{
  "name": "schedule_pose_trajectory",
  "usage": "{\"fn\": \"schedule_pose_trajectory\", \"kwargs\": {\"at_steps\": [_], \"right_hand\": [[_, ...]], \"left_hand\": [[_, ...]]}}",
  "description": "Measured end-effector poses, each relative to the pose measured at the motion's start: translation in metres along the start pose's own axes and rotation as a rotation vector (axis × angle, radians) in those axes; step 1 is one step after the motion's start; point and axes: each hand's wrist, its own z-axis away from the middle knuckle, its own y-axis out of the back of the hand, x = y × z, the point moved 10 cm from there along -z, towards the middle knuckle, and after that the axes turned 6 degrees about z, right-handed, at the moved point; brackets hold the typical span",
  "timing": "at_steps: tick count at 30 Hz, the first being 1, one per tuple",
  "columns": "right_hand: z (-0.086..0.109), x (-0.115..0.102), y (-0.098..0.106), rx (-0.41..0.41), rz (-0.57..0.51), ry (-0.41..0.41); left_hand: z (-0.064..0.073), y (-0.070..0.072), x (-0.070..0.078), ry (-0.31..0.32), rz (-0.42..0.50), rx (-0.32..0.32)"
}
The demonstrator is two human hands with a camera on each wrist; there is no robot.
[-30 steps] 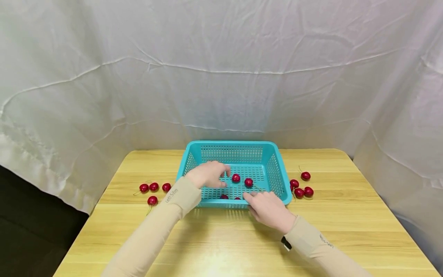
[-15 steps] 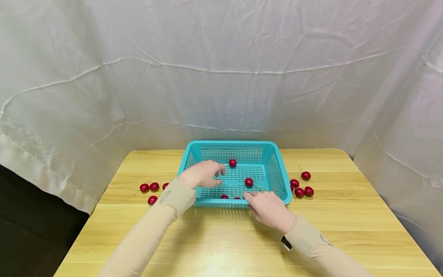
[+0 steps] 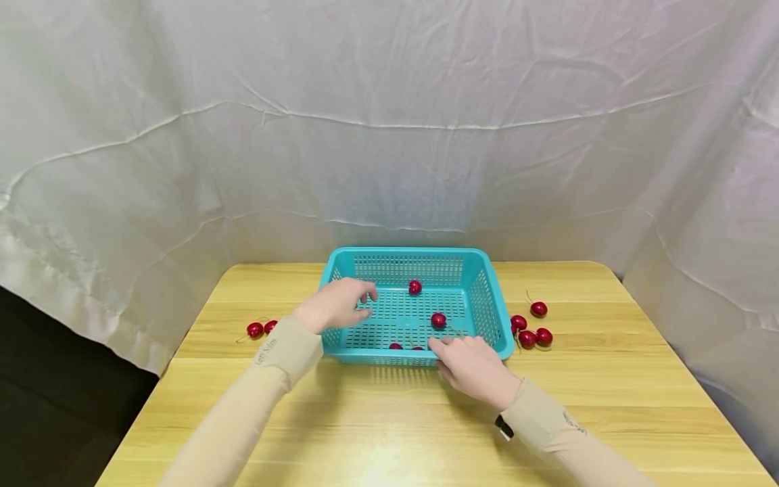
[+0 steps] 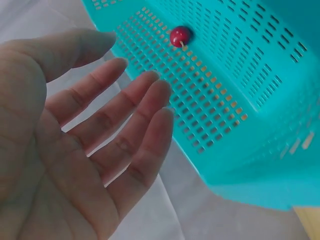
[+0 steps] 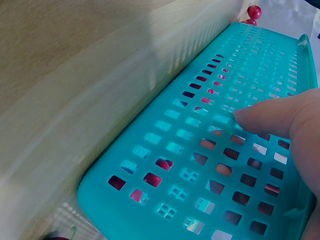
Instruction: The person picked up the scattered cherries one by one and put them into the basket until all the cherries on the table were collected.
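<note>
A turquoise plastic basket point(image 3: 410, 354) with slotted walls stands on the table, with several red cherries inside. One cherry point(image 3: 415, 287) lies by the far wall, another cherry point(image 3: 438, 320) nearer the middle, and two sit low behind the front wall. My left hand point(image 3: 338, 303) hovers over the basket's left side, fingers spread loosely and nothing in them; the left wrist view shows its bare palm. My right hand point(image 3: 475, 368) grips the front rim right of centre. Its thumb point(image 5: 267, 117) presses the outer wall, and its fingers show through the slots behind.
Several cherries point(image 3: 527, 339) with stems lie on the table right of the basket. Left of it are two more cherries point(image 3: 255, 330), close to the left sleeve point(image 3: 268, 372). A pale curtain point(image 3: 402, 176) hangs behind the wooden table point(image 3: 389, 433).
My left hand has drawn back leftward, away from the cherry near its fingers. That cherry has rolled to the far wall and shifted slightly right. My right hand stays at the rim.
</note>
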Motion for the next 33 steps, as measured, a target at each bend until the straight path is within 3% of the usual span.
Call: {"fn": "schedule_pose_trajectory", "kwargs": {"at_steps": [12,17,25,33], "right_hand": [[0.001,0.002,-0.002,-0.009,-0.003,-0.005],[0.001,0.002,-0.003,-0.007,0.003,-0.005],[0.0,0.001,0.0,-0.004,-0.009,-0.004],[0.0,-0.001,0.001,-0.013,-0.002,0.0]], "left_hand": [[0.019,0.02,-0.019,-0.021,0.026,0.166],[0.03,0.028,-0.034,-0.01,0.05,0.253],[0.054,0.045,-0.063,0.053,0.088,0.445],[0.076,0.047,-0.088,0.095,0.069,0.562]]}}
